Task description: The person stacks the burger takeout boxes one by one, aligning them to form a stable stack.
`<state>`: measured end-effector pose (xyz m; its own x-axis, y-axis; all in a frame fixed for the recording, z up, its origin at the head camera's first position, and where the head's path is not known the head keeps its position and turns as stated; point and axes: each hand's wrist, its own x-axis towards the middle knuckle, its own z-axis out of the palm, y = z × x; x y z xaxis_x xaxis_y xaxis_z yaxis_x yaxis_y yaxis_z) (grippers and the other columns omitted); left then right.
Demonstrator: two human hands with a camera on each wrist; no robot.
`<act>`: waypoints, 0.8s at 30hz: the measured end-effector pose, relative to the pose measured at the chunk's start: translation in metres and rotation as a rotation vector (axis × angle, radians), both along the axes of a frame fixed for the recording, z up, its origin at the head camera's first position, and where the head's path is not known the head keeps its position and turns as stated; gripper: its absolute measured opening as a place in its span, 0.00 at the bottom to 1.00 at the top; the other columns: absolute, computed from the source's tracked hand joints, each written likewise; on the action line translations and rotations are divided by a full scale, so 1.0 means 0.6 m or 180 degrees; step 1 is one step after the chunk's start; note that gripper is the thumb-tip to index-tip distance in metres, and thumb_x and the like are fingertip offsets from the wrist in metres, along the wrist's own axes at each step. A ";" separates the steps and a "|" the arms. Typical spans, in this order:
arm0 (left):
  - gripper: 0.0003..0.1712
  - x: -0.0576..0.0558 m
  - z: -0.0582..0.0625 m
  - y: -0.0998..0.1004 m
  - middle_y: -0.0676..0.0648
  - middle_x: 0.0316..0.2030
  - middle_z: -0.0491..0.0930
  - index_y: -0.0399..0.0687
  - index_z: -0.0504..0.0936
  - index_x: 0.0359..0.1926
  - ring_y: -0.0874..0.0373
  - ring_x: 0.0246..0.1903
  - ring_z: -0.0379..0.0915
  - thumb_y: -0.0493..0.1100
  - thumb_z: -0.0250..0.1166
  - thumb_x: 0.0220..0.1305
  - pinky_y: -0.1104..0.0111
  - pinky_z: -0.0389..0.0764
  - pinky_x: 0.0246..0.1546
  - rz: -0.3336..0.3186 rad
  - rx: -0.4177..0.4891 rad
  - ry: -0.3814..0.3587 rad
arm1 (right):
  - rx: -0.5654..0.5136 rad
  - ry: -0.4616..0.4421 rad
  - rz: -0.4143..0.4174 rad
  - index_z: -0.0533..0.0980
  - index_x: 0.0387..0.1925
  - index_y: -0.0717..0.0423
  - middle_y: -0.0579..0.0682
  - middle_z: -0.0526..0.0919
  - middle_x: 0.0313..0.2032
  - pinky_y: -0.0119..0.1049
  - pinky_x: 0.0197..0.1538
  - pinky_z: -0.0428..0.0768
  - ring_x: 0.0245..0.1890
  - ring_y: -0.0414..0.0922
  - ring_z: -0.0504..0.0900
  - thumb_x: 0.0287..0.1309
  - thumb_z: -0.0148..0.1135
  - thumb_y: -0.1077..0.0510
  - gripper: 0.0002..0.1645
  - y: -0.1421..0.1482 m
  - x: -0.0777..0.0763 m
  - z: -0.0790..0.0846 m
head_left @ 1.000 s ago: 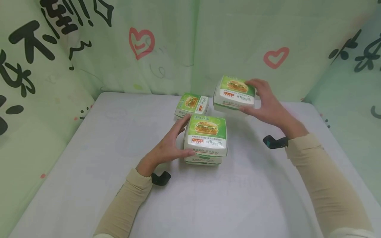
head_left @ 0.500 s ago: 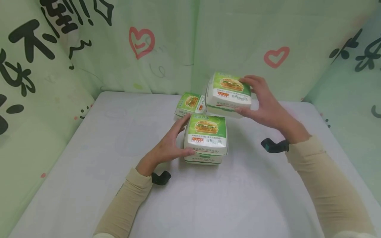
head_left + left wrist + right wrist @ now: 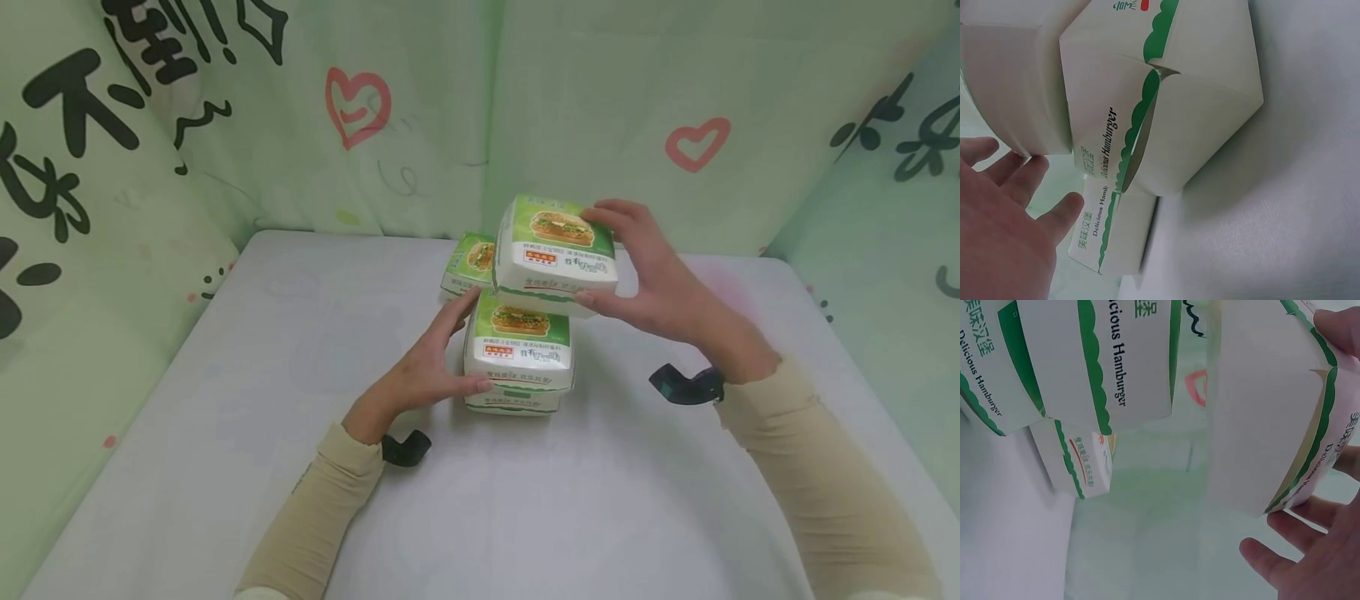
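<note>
Two white and green burger boxes stand stacked mid-table. The left hand (image 3: 427,367) holds the upper box (image 3: 517,367) at its left side, thumb at the front corner and fingers toward the back. Beneath it, the lower box (image 3: 512,405) shows only a front strip in the head view. The right hand (image 3: 656,279) grips a third burger box (image 3: 557,262) by its right side, thumb in front. In the right wrist view that raised box (image 3: 1260,412) hangs apart from the upper stacked box (image 3: 1129,356). From the head view it covers the stack's back part.
Another burger box (image 3: 467,265) stands behind the stack, partly hidden by the raised box. All this is on a white-covered table (image 3: 300,333). A pale green curtain (image 3: 435,108) with hearts and black lettering closes off the back and sides.
The right hand has carried its burger box leftward, rising a little and then lowering, until it overlaps the stack in the head view. The left hand and the stack have stayed put.
</note>
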<state>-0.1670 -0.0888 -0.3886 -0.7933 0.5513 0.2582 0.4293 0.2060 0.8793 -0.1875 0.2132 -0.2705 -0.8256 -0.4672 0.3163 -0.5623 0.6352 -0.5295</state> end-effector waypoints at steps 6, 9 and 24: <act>0.64 0.001 0.001 -0.001 0.56 0.77 0.45 0.58 0.41 0.79 0.60 0.77 0.41 0.64 0.71 0.52 0.54 0.53 0.76 -0.0025 0.0028 0.0032 | 0.0012 0.0127 0.0185 0.59 0.73 0.47 0.51 0.53 0.73 0.58 0.64 0.67 0.70 0.49 0.56 0.49 0.75 0.54 0.52 -0.009 0.010 0.003; 0.62 0.001 0.000 -0.001 0.55 0.77 0.45 0.60 0.41 0.79 0.58 0.77 0.41 0.62 0.71 0.54 0.52 0.53 0.76 -0.0012 0.0025 0.0082 | 0.0015 0.0170 0.0269 0.59 0.73 0.48 0.52 0.54 0.73 0.58 0.64 0.67 0.70 0.50 0.56 0.48 0.75 0.55 0.52 -0.013 0.015 0.004; 0.61 0.002 0.005 0.001 0.57 0.76 0.49 0.64 0.43 0.79 0.61 0.76 0.43 0.57 0.72 0.52 0.53 0.53 0.76 0.0048 0.0075 0.0137 | 0.0164 0.0323 0.0354 0.59 0.73 0.50 0.54 0.55 0.72 0.57 0.64 0.68 0.71 0.51 0.58 0.45 0.78 0.53 0.56 -0.023 0.045 0.002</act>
<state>-0.1658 -0.0883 -0.3857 -0.7894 0.5329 0.3049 0.4638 0.1922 0.8649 -0.1604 0.1995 -0.2696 -0.7328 -0.5718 0.3688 -0.6797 0.5908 -0.4347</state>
